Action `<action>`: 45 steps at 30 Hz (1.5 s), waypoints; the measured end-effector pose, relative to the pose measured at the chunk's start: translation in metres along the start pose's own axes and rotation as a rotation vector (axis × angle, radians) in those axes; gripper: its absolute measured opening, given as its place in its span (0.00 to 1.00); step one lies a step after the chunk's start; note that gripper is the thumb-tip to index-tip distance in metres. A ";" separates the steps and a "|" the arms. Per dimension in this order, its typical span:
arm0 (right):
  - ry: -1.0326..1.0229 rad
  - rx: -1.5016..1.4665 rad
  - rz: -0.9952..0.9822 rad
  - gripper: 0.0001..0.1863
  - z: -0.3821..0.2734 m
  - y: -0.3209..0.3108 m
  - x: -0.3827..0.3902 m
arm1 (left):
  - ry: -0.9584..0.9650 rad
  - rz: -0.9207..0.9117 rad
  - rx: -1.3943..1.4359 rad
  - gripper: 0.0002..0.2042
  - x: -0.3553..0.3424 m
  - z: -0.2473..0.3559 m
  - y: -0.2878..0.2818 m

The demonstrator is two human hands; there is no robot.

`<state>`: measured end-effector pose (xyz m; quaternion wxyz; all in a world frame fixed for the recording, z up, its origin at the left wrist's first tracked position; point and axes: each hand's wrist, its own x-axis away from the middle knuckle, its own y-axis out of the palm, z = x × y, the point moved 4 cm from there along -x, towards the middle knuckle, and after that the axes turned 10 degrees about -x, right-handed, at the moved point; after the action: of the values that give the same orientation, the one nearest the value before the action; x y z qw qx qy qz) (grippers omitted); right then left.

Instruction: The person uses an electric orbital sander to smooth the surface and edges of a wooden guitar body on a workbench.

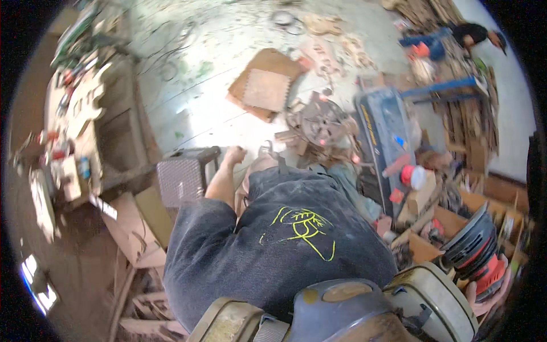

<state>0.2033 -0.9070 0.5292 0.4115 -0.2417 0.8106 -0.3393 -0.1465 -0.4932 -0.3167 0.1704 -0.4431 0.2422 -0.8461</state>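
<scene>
At the lower right, my right hand is wrapped round a red and black power sander. Its wide black round pad tilts up and away from the hand. My left hand hangs low in front of me, its fingers curled in. Nothing shows in that hand, though it is small and slightly blurred. Just left of it stands a low stool-like piece with a grey textured top. My dark sweatshirt and a respirator with two pale filter housings fill the lower middle.
A workbench with wooden cut-outs and tools runs along the left. Flat boards lie on the pale floor ahead. A round wheel-like part, scrap wood and a blue case crowd the right. Cords trail across the floor; timber is stacked far right.
</scene>
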 end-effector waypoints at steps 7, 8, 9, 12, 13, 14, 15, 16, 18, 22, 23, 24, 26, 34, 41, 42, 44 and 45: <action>-0.234 -0.266 -0.307 0.51 -0.030 0.140 -0.096 | -0.203 -0.052 0.241 0.18 0.079 -0.033 -0.029; -0.244 -0.303 -0.347 0.51 -0.030 0.156 -0.110 | -0.206 -0.039 0.252 0.19 0.077 -0.025 -0.047; -0.246 -0.335 -0.381 0.50 -0.028 0.171 -0.122 | -0.207 -0.056 0.229 0.17 0.074 -0.009 -0.072; -0.402 -0.386 -0.497 0.50 -0.026 0.217 -0.161 | -0.115 0.011 0.307 0.23 0.059 0.042 -0.130; -0.421 -0.327 -0.557 0.50 -0.031 0.235 -0.173 | -0.051 0.008 0.395 0.25 0.051 0.065 -0.140; -0.443 -0.267 -0.614 0.50 -0.036 0.256 -0.184 | 0.117 0.051 0.374 0.25 0.047 0.092 -0.150; -0.422 -0.366 -0.527 0.49 -0.040 0.282 -0.188 | 0.064 -0.070 0.399 0.24 0.045 0.119 -0.165; -0.444 -0.396 -0.529 0.49 -0.044 0.307 -0.202 | 0.094 -0.067 0.327 0.24 0.048 0.142 -0.183; -0.428 -0.472 -0.649 0.49 -0.056 0.356 -0.231 | 0.112 0.004 0.561 0.28 0.060 0.163 -0.217; -0.526 -0.688 -0.633 0.44 -0.088 0.468 -0.271 | 0.122 0.119 0.735 0.23 0.057 0.149 -0.285; -0.479 -0.737 -0.626 0.42 -0.109 0.491 -0.275 | 0.111 0.169 0.808 0.22 0.057 0.140 -0.306; -0.488 -0.842 -0.670 0.40 -0.143 0.531 -0.284 | 0.049 0.291 0.920 0.22 0.070 0.118 -0.324; -0.486 -0.932 -0.721 0.39 -0.192 0.597 -0.288 | 0.099 0.452 1.153 0.30 0.093 0.092 -0.369; -0.875 -1.309 -1.141 0.34 -0.362 0.723 -0.276 | 0.268 0.647 1.837 0.49 0.146 0.065 -0.485; -1.010 -1.332 -1.424 0.36 -0.444 0.789 -0.266 | 0.739 0.524 2.038 0.43 0.169 0.021 -0.560; -0.954 -1.323 -1.467 0.36 -0.453 0.800 -0.266 | 0.540 0.531 1.931 0.43 0.165 0.005 -0.561; -0.942 -1.332 -1.497 0.36 -0.477 0.816 -0.271 | 0.918 0.228 2.144 0.41 0.146 -0.020 -0.566; -0.812 -1.375 -1.532 0.36 -0.489 0.824 -0.275 | 0.817 0.318 2.195 0.41 0.137 -0.022 -0.570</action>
<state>-0.1462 -0.0126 0.2611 0.1059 -0.9500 0.2669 0.1229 -0.2821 -0.0868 0.0841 0.4733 0.2791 -0.5254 -0.6496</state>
